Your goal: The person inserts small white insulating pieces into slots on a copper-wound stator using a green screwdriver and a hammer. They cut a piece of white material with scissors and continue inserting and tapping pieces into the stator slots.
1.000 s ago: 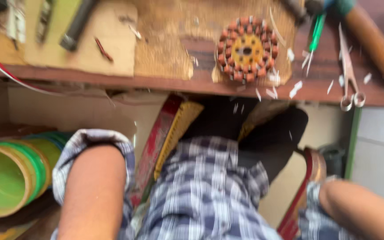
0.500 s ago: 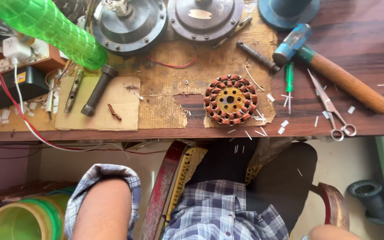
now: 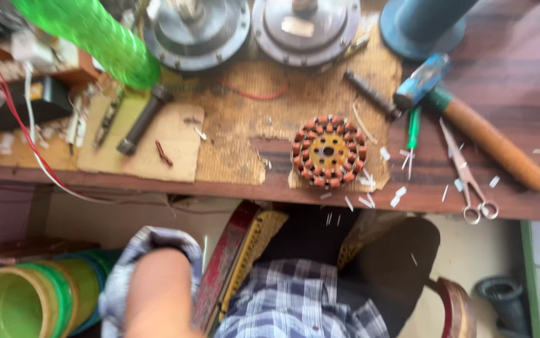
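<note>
- Head view, looking straight down at a wooden surface (image 3: 520, 81) with a pretty cluttered spread on it.
- Neither hand makes it into the shot. All you get is the left upper arm (image 3: 157, 294) poking out of a plaid short sleeve at the bottom, so whether the fingers are wide, narrow or holding anything, I can't tell. Right arm isn't visible at all.
- Closest thing to the person is the round motor stator (image 3: 328, 151), copper coils in a ring around a yellow core. It lies flat near the front edge of the surface, on a scrap of worn brown cardboard (image 3: 232, 144).
- Little white slips of paper (image 3: 397, 196) are scattered just right of the stator, some right at the edge.
- Further right: a green-handled screwdriver (image 3: 412, 134), then a hammer (image 3: 470, 116) with a wooden handle and blue head lying diagonally, and a pair of scissors (image 3: 470, 188) between the hammer handle and the front edge.
- At the back, two round grey metal motor covers (image 3: 307, 31) side by side, plus a blue round base (image 3: 417, 28) at the top right.
- Green plastic bottle (image 3: 91, 34) lies tilted at the top left, with a red wire (image 3: 23, 131) running down past it over the edge.
- A dark socket-type tool (image 3: 141, 122) rests on the cardboard left of the stator.
- Below the surface: green and yellow tape rolls (image 3: 26, 300) at the bottom left.
</note>
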### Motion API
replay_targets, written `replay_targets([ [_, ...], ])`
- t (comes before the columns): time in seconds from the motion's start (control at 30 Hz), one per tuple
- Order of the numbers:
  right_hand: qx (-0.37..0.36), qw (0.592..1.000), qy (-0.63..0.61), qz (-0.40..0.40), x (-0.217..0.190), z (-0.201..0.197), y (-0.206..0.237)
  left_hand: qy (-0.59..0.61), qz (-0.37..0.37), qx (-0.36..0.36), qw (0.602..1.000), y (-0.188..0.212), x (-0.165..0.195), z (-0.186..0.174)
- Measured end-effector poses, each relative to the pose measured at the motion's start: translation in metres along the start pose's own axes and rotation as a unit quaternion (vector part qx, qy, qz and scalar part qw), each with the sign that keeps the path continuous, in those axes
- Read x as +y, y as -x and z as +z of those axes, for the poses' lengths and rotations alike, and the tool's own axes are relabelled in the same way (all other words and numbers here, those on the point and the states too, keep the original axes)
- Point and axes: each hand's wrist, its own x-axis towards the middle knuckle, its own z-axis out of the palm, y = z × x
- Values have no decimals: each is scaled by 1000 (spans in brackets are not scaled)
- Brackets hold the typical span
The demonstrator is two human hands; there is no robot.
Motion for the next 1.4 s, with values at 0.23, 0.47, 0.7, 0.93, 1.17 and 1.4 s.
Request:
replay_targets([
  [0.23, -159, 968, 124, 149, 51, -8, 42, -66, -308, -75, 946, 22, -61, 45],
  [0.47, -222, 927, 136, 268, 101, -15, 106, -76, -482, -309, 817, 16, -132, 104],
  [0.7, -189, 894, 43, 403, 115, -35, 110, -108, -549, -417, 716, -8, -154, 140],
  [0.93, -261, 862, -2, 434, 125, -41, 113, -174, -485, -370, 773, 0, -148, 151],
  [1.17, -244, 865, -4, 439, 127, -37, 122, -175, -408, -406, 799, -6, -146, 134],
  [1.4, -240, 865, 15, 439, 129, -36, 124, -183, -366, -440, 799, 0, -160, 137],
])
